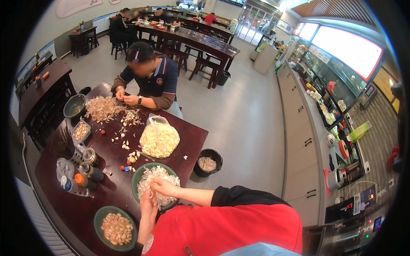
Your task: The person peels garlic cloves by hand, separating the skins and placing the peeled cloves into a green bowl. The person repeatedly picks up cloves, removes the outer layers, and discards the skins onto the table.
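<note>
Both of my hands meet over a green basin (135, 184) heaped with pale garlic skins (160, 179). My left hand (149, 202) is at the basin's near rim, and the fingertips of my right hand (161, 187) touch it. Whatever lies between the fingers is too small and hidden to tell. Unpeeled garlic cloves (117, 228) fill the middle of a second green basin (98, 220) at the lower left. Beyond the skins stands a clear plastic bag of peeled garlic cloves (159, 139), with loose cloves (133, 157) to its left.
Across the dark wooden table (189, 132) a co-worker (153, 76) handles something small beside a heap of skins (104, 108). Bottles (85, 181) and a glass jar (90, 156) stand at the left. A black bin (208, 163) with skins is on the floor by the table.
</note>
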`<state>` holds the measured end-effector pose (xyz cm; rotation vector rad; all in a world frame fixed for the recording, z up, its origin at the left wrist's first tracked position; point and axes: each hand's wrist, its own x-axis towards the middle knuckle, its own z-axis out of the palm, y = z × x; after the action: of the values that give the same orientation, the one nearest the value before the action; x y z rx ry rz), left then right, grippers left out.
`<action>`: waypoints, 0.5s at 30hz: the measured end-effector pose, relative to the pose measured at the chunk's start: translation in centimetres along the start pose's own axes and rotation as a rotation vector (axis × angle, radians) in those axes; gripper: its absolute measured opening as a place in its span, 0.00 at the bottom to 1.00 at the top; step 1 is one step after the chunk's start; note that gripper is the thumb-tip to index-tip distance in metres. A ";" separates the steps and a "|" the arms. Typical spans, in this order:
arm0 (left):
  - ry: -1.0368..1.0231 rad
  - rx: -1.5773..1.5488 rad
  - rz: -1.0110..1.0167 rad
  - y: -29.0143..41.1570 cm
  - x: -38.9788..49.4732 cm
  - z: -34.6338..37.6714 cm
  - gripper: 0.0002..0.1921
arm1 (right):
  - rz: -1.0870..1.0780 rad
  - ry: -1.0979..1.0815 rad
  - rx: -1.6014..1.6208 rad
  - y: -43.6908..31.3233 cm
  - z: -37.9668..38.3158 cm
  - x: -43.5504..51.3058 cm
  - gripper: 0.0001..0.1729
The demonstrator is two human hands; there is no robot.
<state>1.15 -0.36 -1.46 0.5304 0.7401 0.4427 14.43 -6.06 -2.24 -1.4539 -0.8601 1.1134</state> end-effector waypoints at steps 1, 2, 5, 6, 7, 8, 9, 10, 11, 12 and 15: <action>-0.013 0.062 0.024 -0.1 0.1 -0.1 0.11 | -0.025 0.035 -0.059 0.2 0.2 0.0 0.13; -0.031 0.125 0.051 -0.1 0.4 -0.3 0.12 | -0.070 0.069 -0.094 0.3 0.4 0.1 0.13; -0.063 0.221 0.107 -0.1 1.1 -0.7 0.13 | 0.049 0.228 -0.148 -0.1 0.4 0.3 0.16; -0.039 0.257 0.095 0.0 1.3 -0.9 0.14 | 0.104 0.202 -0.085 -0.5 0.0 0.2 0.17; -0.071 0.255 0.111 0.0 1.3 -1.0 0.12 | 0.222 0.158 0.015 -0.8 -0.2 0.1 0.17; -0.072 0.262 0.110 0.0 1.3 -1.1 0.11 | 0.229 0.075 0.017 -1.2 -0.4 -0.1 0.18; -0.088 0.250 0.107 0.0 1.1 -1.2 0.10 | 0.221 -0.018 0.047 -1.6 -0.6 -0.2 0.18; -0.104 0.285 0.110 0.1 1.0 -1.3 0.10 | 0.216 -0.124 0.087 -1.9 -0.7 -0.4 0.18; -0.094 0.294 0.113 0.0 0.9 -1.3 0.10 | 0.212 -0.146 0.084 -2.1 -0.8 -0.6 0.18; -0.095 0.296 0.107 0.2 0.8 -1.4 0.11 | 0.209 -0.179 0.094 -2.2 -0.9 -0.5 0.18; -0.089 0.288 0.107 0.2 0.5 -1.3 0.10 | 0.193 -0.233 0.080 -2.0 -1.0 -0.4 0.17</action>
<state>0.47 0.46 -2.35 0.8577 0.6960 0.4107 15.39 -6.44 -0.17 -1.3801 -0.8380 1.4679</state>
